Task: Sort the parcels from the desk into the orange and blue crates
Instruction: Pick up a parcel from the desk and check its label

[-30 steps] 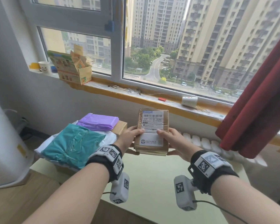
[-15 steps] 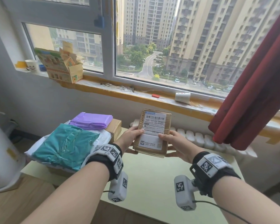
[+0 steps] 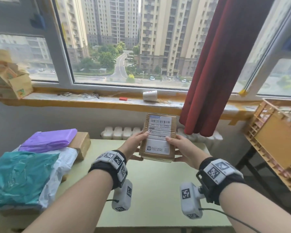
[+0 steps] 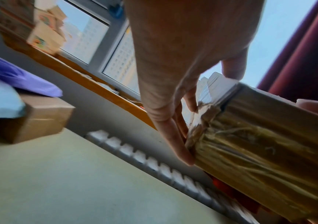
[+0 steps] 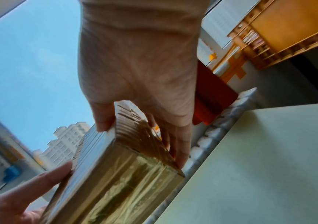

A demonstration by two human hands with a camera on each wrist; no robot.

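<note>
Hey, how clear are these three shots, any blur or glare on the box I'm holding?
Head view: sharp, the cardboard parcel label barcode shows, straight lines bow from the wide lens. Left wrist view: motion-smeared, tape glare on the parcel. Right wrist view: smeared too, orange crate soft.

In my right wrist view, the right hand (image 5: 135, 68) gripped the taped cardboard parcel (image 5: 116, 181), thumb on its labelled face, fingers (image 5: 181, 145) behind. The left hand (image 5: 20, 201) held its opposite edge above the tabletop (image 5: 269, 166); the orange crate (image 5: 288, 27) appeared upper right.
</note>
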